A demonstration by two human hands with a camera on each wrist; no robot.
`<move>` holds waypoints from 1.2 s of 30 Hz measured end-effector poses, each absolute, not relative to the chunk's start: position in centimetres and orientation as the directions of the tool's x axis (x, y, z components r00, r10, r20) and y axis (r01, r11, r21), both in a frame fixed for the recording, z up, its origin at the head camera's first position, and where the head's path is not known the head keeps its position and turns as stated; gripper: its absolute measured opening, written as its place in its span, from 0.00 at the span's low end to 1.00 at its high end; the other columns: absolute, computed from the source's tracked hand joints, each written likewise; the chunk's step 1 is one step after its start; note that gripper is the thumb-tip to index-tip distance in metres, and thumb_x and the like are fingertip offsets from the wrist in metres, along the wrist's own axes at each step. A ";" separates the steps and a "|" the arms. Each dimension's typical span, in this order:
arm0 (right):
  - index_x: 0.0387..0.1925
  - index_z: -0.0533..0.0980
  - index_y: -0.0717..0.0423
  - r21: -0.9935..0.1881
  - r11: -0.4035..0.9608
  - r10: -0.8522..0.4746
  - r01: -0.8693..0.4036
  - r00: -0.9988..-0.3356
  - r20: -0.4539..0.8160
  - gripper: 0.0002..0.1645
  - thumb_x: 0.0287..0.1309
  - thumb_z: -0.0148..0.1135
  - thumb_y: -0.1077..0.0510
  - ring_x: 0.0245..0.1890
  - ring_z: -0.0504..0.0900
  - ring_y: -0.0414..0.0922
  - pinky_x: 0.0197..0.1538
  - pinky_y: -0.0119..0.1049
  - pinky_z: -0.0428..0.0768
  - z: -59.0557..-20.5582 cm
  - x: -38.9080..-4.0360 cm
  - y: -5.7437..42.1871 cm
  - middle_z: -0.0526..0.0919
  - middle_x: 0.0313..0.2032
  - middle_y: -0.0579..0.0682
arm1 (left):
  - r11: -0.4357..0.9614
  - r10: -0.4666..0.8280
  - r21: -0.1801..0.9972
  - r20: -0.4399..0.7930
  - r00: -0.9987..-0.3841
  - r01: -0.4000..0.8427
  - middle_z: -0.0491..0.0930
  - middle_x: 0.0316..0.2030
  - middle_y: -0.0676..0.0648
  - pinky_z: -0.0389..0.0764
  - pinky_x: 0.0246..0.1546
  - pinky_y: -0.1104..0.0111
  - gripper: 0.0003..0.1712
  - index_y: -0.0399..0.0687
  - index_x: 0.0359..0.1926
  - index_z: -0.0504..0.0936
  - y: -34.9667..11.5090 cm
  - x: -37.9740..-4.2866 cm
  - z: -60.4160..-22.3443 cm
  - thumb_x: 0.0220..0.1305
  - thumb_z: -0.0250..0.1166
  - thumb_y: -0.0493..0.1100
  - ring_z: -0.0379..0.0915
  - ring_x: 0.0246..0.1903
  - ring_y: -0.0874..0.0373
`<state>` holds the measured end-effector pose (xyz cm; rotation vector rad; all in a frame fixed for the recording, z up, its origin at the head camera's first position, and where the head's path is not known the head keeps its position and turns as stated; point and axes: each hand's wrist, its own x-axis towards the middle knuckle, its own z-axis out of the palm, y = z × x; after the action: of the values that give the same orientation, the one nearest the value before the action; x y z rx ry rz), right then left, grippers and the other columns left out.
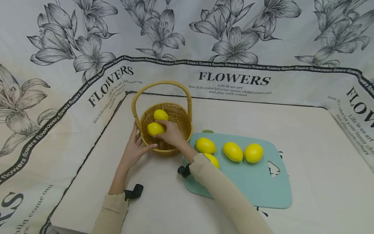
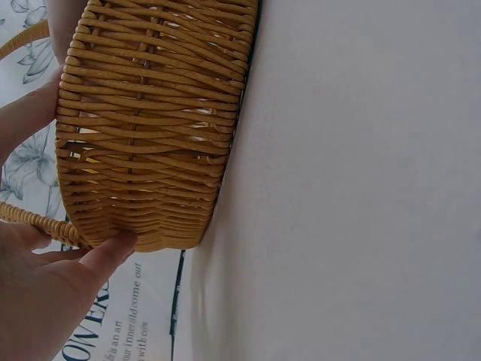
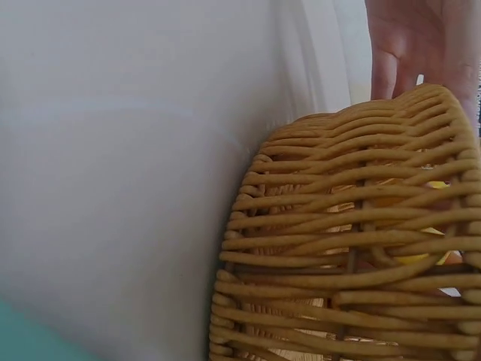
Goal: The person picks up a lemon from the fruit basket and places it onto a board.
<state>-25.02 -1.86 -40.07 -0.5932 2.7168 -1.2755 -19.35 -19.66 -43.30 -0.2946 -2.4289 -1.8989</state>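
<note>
Only your head view looks down into the wicker basket (image 1: 167, 152): the gripped lemon (image 1: 155, 129) is inside, the second lemon (image 1: 161, 115) just beyond it. Left wrist view gives you the outer wall, with a fingertip pressed on the weave by the handle (image 1: 163, 83). Right wrist view is weave close up, yellow patches through the gaps, a sliver of teal board (image 1: 248, 190) at the corner; can't read the grip from there.

Pose: your right hand (image 1: 171, 132) reaches in over the near right rim, fingers and thumb pinching that lemon; can't tell if it touches the basket floor. Your left hand (image 1: 135, 151) is spread along the basket's left side, thumb toward the near rim. Four lemons (image 1: 232, 151) sit on the board, one partly behind your right sleeve (image 1: 225, 191).
</note>
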 end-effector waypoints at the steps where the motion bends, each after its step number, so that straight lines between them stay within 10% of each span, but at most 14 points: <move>1: 0.64 0.72 0.52 -0.754 0.578 -0.379 -0.313 -0.921 0.092 0.36 0.53 0.73 0.55 0.58 0.74 0.50 0.59 0.43 0.76 -40.0 -24.9 -1.7 0.75 0.60 0.53 | 0.231 0.121 0.956 0.156 -0.980 0.181 0.30 0.75 0.53 0.58 0.69 0.52 0.65 0.66 0.75 0.30 -19.7 -19.3 -43.3 0.57 0.71 0.34 0.41 0.72 0.43; 36: 0.64 0.72 0.52 -0.778 0.491 -0.379 -0.392 -0.900 0.214 0.36 0.52 0.73 0.55 0.59 0.74 0.49 0.60 0.45 0.75 -37.6 -21.5 2.7 0.75 0.60 0.52 | 0.260 0.116 0.943 0.181 -0.977 0.205 0.31 0.75 0.53 0.59 0.69 0.52 0.67 0.74 0.74 0.30 -19.4 -19.0 -43.1 0.55 0.73 0.39 0.43 0.72 0.43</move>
<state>-21.47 2.73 -37.60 -0.7044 2.7246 -1.4283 -18.96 -19.45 -43.11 -0.3113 -2.4339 -1.8403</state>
